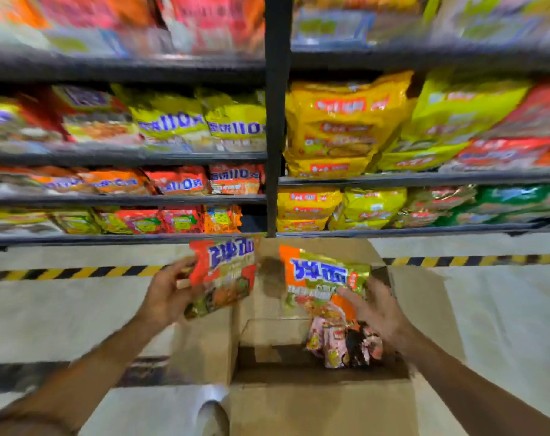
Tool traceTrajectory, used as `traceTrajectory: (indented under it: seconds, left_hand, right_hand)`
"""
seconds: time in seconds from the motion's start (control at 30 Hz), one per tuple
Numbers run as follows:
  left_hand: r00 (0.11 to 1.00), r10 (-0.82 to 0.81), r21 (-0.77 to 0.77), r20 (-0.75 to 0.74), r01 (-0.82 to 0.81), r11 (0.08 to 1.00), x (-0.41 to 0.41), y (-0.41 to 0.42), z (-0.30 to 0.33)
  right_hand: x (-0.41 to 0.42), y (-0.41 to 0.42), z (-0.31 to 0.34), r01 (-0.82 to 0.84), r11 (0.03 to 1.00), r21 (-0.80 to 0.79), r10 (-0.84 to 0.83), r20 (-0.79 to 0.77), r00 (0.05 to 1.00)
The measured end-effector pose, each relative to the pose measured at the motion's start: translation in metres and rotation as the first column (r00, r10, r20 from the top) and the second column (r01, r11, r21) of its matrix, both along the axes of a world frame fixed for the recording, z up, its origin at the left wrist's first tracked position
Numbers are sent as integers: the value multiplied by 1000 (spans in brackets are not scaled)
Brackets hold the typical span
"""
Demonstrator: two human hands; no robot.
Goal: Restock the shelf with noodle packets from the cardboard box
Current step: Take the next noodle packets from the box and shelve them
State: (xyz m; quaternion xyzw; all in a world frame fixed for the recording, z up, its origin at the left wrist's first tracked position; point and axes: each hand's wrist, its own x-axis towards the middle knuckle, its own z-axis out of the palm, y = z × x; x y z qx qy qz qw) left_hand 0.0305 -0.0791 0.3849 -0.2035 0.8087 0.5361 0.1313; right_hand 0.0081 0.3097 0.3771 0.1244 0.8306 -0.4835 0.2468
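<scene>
So both hands are up over the open cardboard box [324,401], each with a noodle packet. Left hand [165,297] at about 9 o'clock from the box's middle has its fingers curled round the edge of a red packet [224,275], tilted. Right hand [377,309] at 3 o'clock grips an orange packet [320,278] from its right side, thumb across the front. More packets [343,341] sit inside the box just under the right hand. Bottom shelf [125,238] at 12 o'clock has a dark gap right of an orange pack [221,219]. Everything's pretty blurry.
</scene>
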Motion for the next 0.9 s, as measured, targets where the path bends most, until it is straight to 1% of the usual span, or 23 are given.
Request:
traceTrajectory:
  seconds: [0.07,0.17,0.2,0.23,0.33,0.47,0.57,0.7,0.9]
  left_hand:
    - [999,16,-10,-40,-17,1000,-3,-16,67]
    - [987,55,-2,-153,-56,998,-1,-39,155]
    - [982,53,-12,-184,-56,998,3,-48,180]
    - [976,52,-5,-212,-54,999,8,-56,204]
    - [949,122,77,-291,-104,992,28,-74,285]
    - [926,126,101,-355,-97,990,61,-98,375]
    - [900,127,115,-418,-86,990,82,-114,423]
    - [874,156,111,-460,-119,987,113,-130,471]
    - [797,210,101,-566,-186,977,162,-131,531]
  right_hand:
    - [-2,-7,57,5,999,-37,-7,-72,997]
    - [-1,-28,145,-15,1000,-11,13,-124,992]
    - [1,-39,182,-25,1000,-4,24,-163,986]
    - [4,-48,212,-33,999,-3,32,-193,981]
    - [15,-70,297,-29,999,-22,22,-266,964]
    - [33,-91,393,-77,994,-73,42,-393,918]
    - [46,-105,445,-109,987,-115,40,-485,873]
    - [63,-119,494,-138,977,-161,21,-575,818]
    - [83,-131,547,-212,955,-207,23,-661,750]
